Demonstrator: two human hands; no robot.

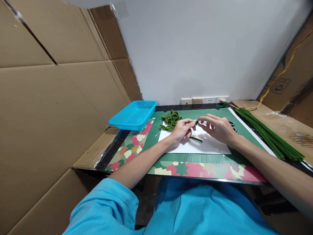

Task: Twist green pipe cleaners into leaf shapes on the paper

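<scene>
My left hand and my right hand meet over a white sheet of paper on the green mat. Both pinch a green pipe cleaner between thumb and fingers; its upper end sits at the fingertips and its free end lies slanted on the paper. Just behind the left hand lies a pile of bent green pipe cleaner pieces.
A blue plastic basket stands at the back left on the desk corner. A bundle of long straight green pipe cleaners lies along the right side. Scissors peek out behind my right hand. Cardboard walls flank both sides; wall sockets sit behind.
</scene>
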